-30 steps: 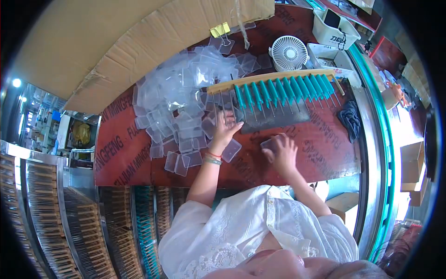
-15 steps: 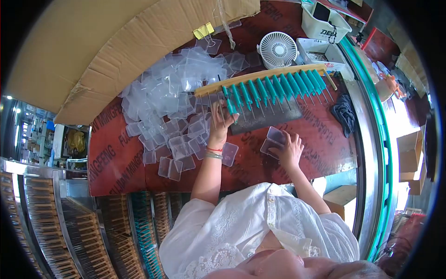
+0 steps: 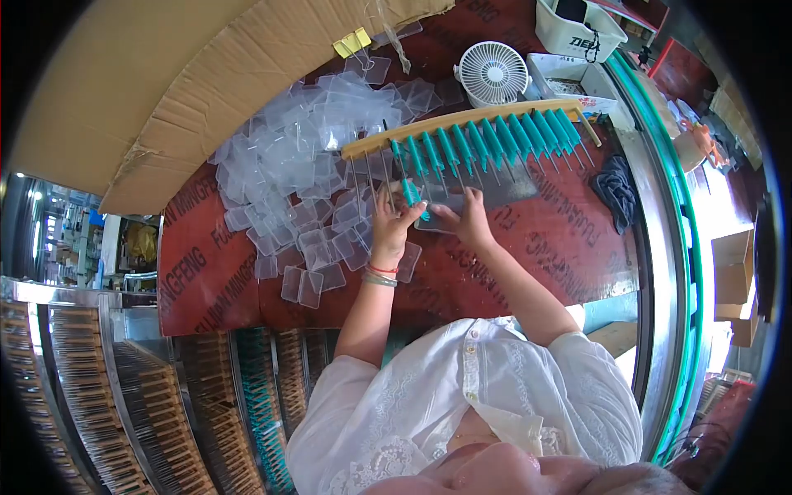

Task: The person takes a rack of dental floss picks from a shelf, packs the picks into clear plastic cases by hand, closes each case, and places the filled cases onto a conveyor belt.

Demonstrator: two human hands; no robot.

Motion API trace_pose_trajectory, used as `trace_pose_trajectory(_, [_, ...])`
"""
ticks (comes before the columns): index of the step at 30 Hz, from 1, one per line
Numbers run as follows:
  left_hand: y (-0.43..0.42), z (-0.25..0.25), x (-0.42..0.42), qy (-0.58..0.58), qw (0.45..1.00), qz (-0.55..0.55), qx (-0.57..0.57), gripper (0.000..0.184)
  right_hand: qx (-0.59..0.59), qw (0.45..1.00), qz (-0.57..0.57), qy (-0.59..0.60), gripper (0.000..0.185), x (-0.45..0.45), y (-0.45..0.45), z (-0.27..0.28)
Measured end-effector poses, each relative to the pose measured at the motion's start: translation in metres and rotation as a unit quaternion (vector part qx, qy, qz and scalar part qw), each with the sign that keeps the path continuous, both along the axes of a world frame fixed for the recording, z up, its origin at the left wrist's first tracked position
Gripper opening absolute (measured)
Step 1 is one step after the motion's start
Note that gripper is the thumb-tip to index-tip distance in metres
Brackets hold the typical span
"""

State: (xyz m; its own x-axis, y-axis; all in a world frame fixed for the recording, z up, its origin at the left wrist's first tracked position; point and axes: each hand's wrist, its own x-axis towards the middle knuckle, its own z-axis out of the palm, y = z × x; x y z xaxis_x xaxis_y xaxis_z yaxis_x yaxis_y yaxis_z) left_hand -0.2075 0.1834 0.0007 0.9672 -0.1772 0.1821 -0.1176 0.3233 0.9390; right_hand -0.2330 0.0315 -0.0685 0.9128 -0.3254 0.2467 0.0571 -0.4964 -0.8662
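My left hand [image 3: 391, 226] is closed around a small teal piece [image 3: 412, 195], below the near end of a wooden rack [image 3: 462, 124]. Along the rack, several teal pieces [image 3: 507, 139] sit on thin metal rods. My right hand [image 3: 472, 221] has its thumb pointing toward the left hand. It grips a clear plastic square [image 3: 432, 223], mostly hidden between the two hands. Loose clear plastic squares [image 3: 280, 157] lie in a heap to the left of the rack. A dark flat plate [image 3: 516, 186] lies under the rods.
Cardboard [image 3: 206, 74] borders the heap, with a yellow binder clip [image 3: 352, 42] on its edge. Behind the rack stand a white fan [image 3: 493, 74] and white bins [image 3: 577, 37]. A dark cloth [image 3: 612, 194] lies at right. Racks of rods [image 3: 157, 396] stand at lower left.
My right hand has moved left and up to beside my left hand, and the clear plastic it was on has left its spot on the table. The teal piece in my left hand now tilts lower.
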Motion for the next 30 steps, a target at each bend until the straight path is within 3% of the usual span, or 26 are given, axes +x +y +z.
trace_pose_trajectory(3, [-0.001,0.004,-0.011,0.029,1.0,-0.005,-0.005,0.039,-0.004,1.0,0.001,0.028,0.053,-0.003,0.013,0.005])
trace_pose_trajectory(4, [0.0,0.002,-0.013,0.027,1.0,-0.002,-0.004,0.039,0.133,0.988,0.032,0.071,0.049,-0.006,0.014,0.008])
trace_pose_trajectory(6, [0.003,-0.009,-0.012,0.026,1.0,0.005,0.006,0.038,0.395,0.902,0.092,0.15,0.041,-0.01,0.017,0.017])
trace_pose_trajectory(11, [-0.003,-0.005,-0.023,0.032,0.998,0.001,-0.046,0.039,0.422,0.896,0.069,0.119,0.04,-0.023,0.019,0.035])
trace_pose_trajectory(22, [-0.021,-0.01,-0.057,-0.052,0.997,0.061,-0.013,0.049,0.425,0.902,0.074,-0.004,0.05,-0.032,0.015,0.026])
trace_pose_trajectory(30, [-0.017,-0.022,-0.054,-0.114,0.99,0.066,0.052,0.052,0.386,0.918,0.072,0.044,0.057,-0.04,0.01,0.039])
